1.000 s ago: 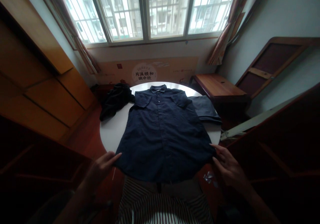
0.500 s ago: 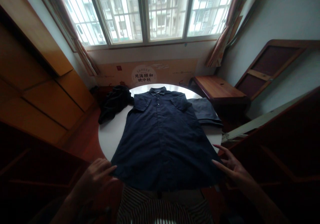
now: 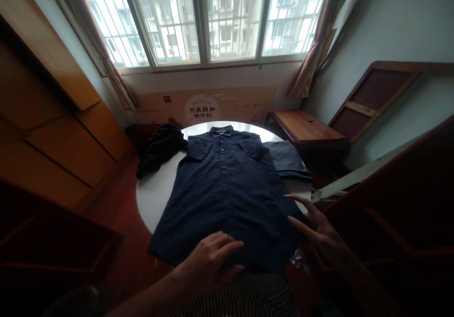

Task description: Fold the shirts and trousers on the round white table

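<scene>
A dark navy short-sleeved button-up shirt [image 3: 227, 189] lies spread front-up on the round white table [image 3: 151, 208], its collar at the far side and its hem toward me. My left hand [image 3: 214, 255] is over the lower middle of the shirt near the hem, fingers bent, thumb apart from them, with nothing visible in it. At the shirt's lower right edge, my right hand [image 3: 317, 225] is open, thumb and index finger spread against the cloth. Its other fingers are hard to see in the shadow.
A crumpled black garment [image 3: 161, 148] lies on the table's left side. Folded grey cloth [image 3: 289, 160] rests at the right, partly under the shirt. Beyond stand a wooden side table [image 3: 305, 124] and a barred window [image 3: 230, 19]. Dark wooden furniture [image 3: 400, 213] flanks me on the right.
My left hand has let go of the shirt's lower left corner and moved right to the hem's middle. My right hand has shifted slightly up and left along the edge.
</scene>
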`<state>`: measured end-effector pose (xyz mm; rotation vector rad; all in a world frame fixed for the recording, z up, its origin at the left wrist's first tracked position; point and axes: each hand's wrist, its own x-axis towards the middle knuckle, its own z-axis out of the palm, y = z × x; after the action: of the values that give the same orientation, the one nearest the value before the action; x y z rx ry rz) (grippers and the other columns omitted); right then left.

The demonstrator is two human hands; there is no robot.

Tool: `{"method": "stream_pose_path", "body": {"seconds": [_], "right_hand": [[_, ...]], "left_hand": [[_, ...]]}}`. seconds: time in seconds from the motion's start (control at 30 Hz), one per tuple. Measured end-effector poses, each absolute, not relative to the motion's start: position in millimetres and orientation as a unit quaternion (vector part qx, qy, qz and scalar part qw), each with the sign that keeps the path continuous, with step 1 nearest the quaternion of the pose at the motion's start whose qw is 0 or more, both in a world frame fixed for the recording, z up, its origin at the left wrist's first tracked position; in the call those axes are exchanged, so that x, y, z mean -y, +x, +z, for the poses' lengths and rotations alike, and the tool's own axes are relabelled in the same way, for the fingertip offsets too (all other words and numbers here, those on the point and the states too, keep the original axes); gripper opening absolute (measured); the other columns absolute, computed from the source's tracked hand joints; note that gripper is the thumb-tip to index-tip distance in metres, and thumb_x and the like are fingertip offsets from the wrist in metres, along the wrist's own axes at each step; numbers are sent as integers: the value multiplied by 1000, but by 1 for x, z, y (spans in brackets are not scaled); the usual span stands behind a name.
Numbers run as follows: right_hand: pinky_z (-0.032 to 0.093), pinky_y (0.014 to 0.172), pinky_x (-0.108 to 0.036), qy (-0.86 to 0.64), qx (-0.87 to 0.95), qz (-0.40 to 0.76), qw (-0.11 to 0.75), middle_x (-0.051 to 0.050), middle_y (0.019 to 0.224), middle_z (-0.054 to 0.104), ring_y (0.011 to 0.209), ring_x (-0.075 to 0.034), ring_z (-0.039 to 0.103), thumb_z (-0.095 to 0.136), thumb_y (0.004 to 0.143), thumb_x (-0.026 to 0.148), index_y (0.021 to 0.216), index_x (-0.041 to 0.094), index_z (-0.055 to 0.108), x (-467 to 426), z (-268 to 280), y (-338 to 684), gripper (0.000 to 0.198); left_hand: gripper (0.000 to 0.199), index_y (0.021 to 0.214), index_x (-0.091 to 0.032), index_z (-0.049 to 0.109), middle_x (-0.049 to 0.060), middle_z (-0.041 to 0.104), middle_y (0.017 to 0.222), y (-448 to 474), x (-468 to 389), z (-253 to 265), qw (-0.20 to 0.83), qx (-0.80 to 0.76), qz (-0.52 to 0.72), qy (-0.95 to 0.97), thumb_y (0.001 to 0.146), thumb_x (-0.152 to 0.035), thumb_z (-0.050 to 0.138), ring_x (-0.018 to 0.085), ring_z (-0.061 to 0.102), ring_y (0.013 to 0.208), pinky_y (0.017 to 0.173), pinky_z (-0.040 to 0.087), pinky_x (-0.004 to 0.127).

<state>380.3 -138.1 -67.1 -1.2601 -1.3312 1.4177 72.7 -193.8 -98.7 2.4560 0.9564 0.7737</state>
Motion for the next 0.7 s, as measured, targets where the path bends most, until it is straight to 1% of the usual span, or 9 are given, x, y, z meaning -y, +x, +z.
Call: {"method": "stream_pose_path", "body": {"seconds": [0.1,0.17,0.23,0.3,0.33,0.4,0.5,0.6,0.7], "right_hand": [[42,43,-18,-443,597,538,398,6,63,55,47,-9,51,68,85,50,136,25,43,121,-49,344,62],[34,39,-16,-376,646,551,371,10,59,47,42,-7,42,66,87,49,133,25,44,109,-39,318,56],[35,41,-16,-308,689,575,317,10,59,46,44,-7,42,63,89,49,134,25,44,92,-32,299,54],[38,44,-18,-281,728,560,277,8,59,48,47,-8,45,59,91,50,131,22,50,62,-28,289,50],[40,46,-19,-293,747,527,280,7,58,50,48,-9,47,58,91,51,125,19,55,41,-26,288,46],[41,50,-22,-367,762,411,340,5,56,51,50,-11,48,58,90,49,105,15,66,-16,-23,294,38],[48,66,-26,-537,712,255,375,-3,71,64,67,-15,58,66,85,34,86,13,70,-116,-20,313,22],[50,77,-33,-632,653,251,333,-9,77,66,78,-21,62,74,77,26,75,10,68,-197,-24,331,17],[53,74,-42,-640,640,274,325,-11,71,64,75,-23,63,78,74,29,70,9,66,-243,-36,339,24]], "left_hand": [[97,150,-17,32,19,55,137,122,173,-100,348,-404,293,794,72,-50,80,30,57,122,102,48,45],[110,152,-16,29,19,56,136,143,156,-100,428,-408,318,741,65,-54,84,32,57,121,101,49,45],[83,144,-16,42,15,63,124,153,140,-103,471,-403,367,693,77,-51,75,28,61,111,96,50,40],[50,125,-14,58,11,68,109,154,131,-111,478,-424,414,648,90,-49,59,23,63,98,89,51,35],[44,113,-12,63,10,68,101,152,129,-116,476,-444,429,626,92,-50,54,22,62,91,86,51,33],[47,98,-11,66,8,67,89,146,130,-127,488,-482,433,584,93,-55,50,19,59,82,78,50,30],[56,87,-11,65,7,65,82,135,136,-138,520,-530,425,518,86,-66,55,19,59,77,74,50,29],[58,94,-12,67,10,69,92,124,137,-139,538,-543,438,473,84,-68,57,24,64,91,86,52,34],[63,136,-15,52,15,56,138,114,135,-138,519,-541,481,455,87,-53,61,27,52,130,111,40,37]]}}
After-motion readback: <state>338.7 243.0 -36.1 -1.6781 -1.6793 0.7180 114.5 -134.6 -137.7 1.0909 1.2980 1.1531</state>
